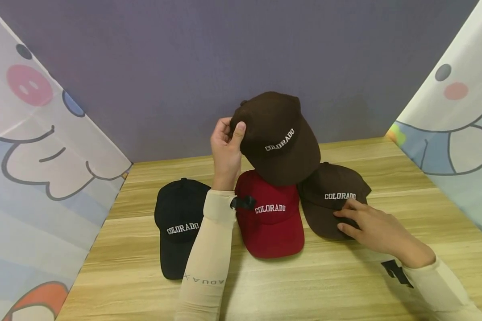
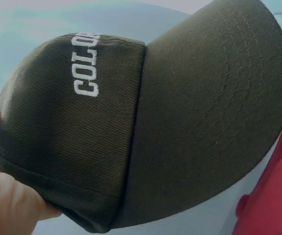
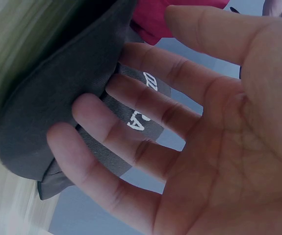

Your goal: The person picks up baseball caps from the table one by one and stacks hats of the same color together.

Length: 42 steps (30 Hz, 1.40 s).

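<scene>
My left hand (image 1: 227, 149) grips a dark brown cap (image 1: 271, 120) by its back edge, thumb on the outside, holding it tilted above the other caps. White COLORADO lettering runs across its front, and the brim (image 2: 204, 107) fills much of the left wrist view. At the right, my right hand (image 1: 379, 232) hovers over a second brown cap (image 1: 333, 180) with its fingers (image 3: 101, 122) spread and loosely bent at the brim (image 3: 52, 107). Nothing is gripped in that hand. Between the arms lies a red cap (image 1: 271, 236), its upper right part hidden behind the held cap's brim.
A black cap (image 1: 178, 205) lies on the wooden table (image 1: 289, 290) at the left, partly covered by my left forearm. Behind the table stands a grey wall panel (image 1: 164, 80). Cartoon-printed sheets (image 1: 20, 191) close off both sides.
</scene>
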Tool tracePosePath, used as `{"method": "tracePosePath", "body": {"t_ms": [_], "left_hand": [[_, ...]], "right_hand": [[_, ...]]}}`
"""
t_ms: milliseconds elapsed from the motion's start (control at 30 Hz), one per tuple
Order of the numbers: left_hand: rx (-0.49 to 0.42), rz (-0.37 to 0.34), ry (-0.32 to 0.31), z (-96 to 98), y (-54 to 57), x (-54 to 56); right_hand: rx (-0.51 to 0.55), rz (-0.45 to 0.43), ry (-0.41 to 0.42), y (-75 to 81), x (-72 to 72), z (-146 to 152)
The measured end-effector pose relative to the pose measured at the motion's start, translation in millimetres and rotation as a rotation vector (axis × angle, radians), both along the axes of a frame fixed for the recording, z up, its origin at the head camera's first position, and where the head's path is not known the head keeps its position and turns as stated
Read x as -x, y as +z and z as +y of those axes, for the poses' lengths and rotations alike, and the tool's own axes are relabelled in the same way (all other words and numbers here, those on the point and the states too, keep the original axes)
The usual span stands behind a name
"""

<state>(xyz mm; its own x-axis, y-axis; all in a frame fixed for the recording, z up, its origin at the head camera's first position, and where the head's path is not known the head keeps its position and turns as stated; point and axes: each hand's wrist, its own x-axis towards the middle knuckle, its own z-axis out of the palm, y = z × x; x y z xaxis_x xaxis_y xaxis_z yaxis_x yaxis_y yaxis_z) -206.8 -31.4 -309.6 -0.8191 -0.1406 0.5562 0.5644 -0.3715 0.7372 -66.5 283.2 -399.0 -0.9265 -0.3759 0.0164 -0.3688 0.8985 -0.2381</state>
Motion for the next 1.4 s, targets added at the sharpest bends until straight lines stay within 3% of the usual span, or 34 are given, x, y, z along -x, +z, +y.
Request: {"method": "tracePosePath", "body": {"t_ms": [233,667,1033,1200,1400], "left_hand": [[0.033,-0.011,-0.007,12.4,-2.1,-3.7],[0.012,-0.025,-0.059,32.0,-1.0,-6.2],[0.044,-0.028,-0.099,36.5,-0.3,-10.9],[0.052,-0.039,-0.111,39.4,-0.8,-13.1],[0.082,-0.057,-0.134,47.9,-2.6,-16.6]], "right_hand": [[-0.002,0.018,-0.002,-0.2,-0.2,0.9],[0.028,0.049,-0.006,-1.0,0.9,5.3],[0.08,0.117,-0.001,-0.8,7.6,6.9],[0.095,0.194,-0.049,-0.2,11.3,8.1],[0.1,0.219,-0.095,-0.8,10.4,9.8]]}}
